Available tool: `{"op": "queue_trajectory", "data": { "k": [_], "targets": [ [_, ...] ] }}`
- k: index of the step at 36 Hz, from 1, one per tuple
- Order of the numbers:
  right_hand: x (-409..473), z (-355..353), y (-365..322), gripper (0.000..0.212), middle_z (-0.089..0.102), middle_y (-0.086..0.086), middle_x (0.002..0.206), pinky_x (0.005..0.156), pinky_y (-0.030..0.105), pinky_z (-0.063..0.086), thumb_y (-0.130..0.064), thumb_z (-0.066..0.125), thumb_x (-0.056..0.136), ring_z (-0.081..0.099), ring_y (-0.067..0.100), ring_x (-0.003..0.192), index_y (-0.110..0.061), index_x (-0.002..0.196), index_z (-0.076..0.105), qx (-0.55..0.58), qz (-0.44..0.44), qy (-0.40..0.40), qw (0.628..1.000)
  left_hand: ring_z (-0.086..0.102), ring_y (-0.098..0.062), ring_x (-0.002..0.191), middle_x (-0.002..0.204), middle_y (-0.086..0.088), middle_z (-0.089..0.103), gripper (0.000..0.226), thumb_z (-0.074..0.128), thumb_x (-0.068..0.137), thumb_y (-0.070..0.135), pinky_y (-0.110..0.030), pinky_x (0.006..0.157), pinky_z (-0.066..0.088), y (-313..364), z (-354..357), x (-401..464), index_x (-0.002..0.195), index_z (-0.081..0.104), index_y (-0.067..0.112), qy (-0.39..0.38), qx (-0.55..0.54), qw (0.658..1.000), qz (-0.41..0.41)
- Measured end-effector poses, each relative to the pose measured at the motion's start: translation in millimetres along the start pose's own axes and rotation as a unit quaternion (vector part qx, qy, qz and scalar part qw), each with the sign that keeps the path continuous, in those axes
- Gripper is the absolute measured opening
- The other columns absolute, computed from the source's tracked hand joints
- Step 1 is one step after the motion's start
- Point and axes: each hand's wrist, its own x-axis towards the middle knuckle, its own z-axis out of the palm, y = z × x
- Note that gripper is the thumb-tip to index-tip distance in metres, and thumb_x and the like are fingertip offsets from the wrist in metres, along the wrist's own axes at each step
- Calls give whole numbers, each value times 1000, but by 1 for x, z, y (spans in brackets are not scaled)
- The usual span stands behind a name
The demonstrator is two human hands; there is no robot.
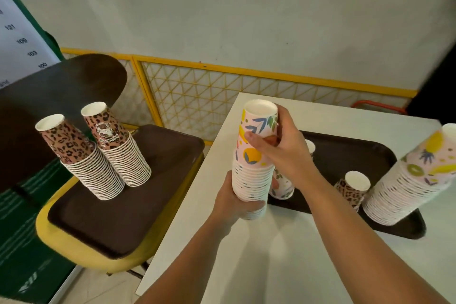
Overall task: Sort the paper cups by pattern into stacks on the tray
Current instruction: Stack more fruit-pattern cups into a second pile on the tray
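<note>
Table point(320, 254), white; dark tray point(345, 153) on it. Both forearms reach forward over table. Left hand point(229, 202): fingers wrapped round base of floral stack point(251, 180), held upright above tray's near edge. Right hand point(278, 150): fingers pinch top cup point(259, 121), upside down, leaf-and-fruit print.

A person's left hand point(233, 201) grips the base of a floral stack point(254, 168) while the right hand point(278, 150) clasps its top cup point(261, 118), two leopard stacks point(108, 155) standing on a brown tray point(118, 217) at nine o'clock.
</note>
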Motion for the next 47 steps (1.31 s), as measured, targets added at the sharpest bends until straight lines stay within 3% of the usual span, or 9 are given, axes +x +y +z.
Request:
{"op": "queue_trajectory", "data": {
  "k": [3,7,15,22,27,32,36,39,47],
  "targets": [
    [2,-12,3,54,64,-17,107,78,18,53,-33,71,77,62,-4,95,-30,123,43,-21,6,-18,1000,61,-18,117,124,6,65,97,92,43,30,-51,96,52,0,11,3,131,49,31,-6,-7,1000,0],
    [5,-23,4,52,64,-19,105,78,13,51,-33,70,78,61,-6,95,-31,122,44,-42,14,-47,998,62,-20,116,123,4,66,98,92,42,26,-54,95,51,1,18,5,130,50,29,-8,-19,1000,-4],
    [8,-21,0,46,63,-14,102,70,7,49,-33,72,76,59,-8,90,-27,115,48,-76,21,-14,997,62,-18,115,122,5,67,96,92,43,23,-52,96,51,3,10,12,130,51,29,-37,-9,999,-1],
    [14,-17,-4,48,60,-27,98,70,8,49,-39,71,76,58,-15,84,-35,115,44,-89,55,-21,994,61,-18,117,124,4,66,98,93,44,25,-52,97,51,5,-4,19,131,49,28,-85,7,996,-4],
    [13,-13,4,48,67,-12,105,79,23,54,-35,74,74,64,-1,91,-26,115,52,-81,58,21,995,63,-16,114,122,3,67,97,91,41,26,-49,98,51,2,-10,24,129,51,24,-107,-1,994,-11],
    [16,-11,8,42,63,-19,95,70,10,51,-34,74,74,60,-10,84,-29,108,50,-100,52,54,992,62,-18,116,124,1,66,97,92,43,26,-50,98,51,-2,-12,31,131,51,22,-126,7,992,-13],
    [19,-15,9,44,67,-11,98,74,18,53,-34,73,74,64,-1,88,-24,112,52,-99,44,74,991,63,-19,114,122,1,67,93,92,43,25,-51,97,51,-4,-9,33,128,53,22,-128,10,992,-18],
    [22,-17,9,43,65,-17,94,69,11,52,-34,73,74,62,-5,85,-27,110,52,-102,41,73,991,62,-19,115,122,1,67,90,92,47,22,-51,97,51,-6,-7,34,127,53,23,-141,16,990,-21],
    [28,-24,11,39,65,-18,94,69,13,53,-35,71,76,63,-7,84,-30,109,50,-94,40,92,991,62,-12,114,121,8,67,91,91,47,22,-40,95,53,-9,1,39,128,51,29,-148,17,988,-28]
  ]
}}
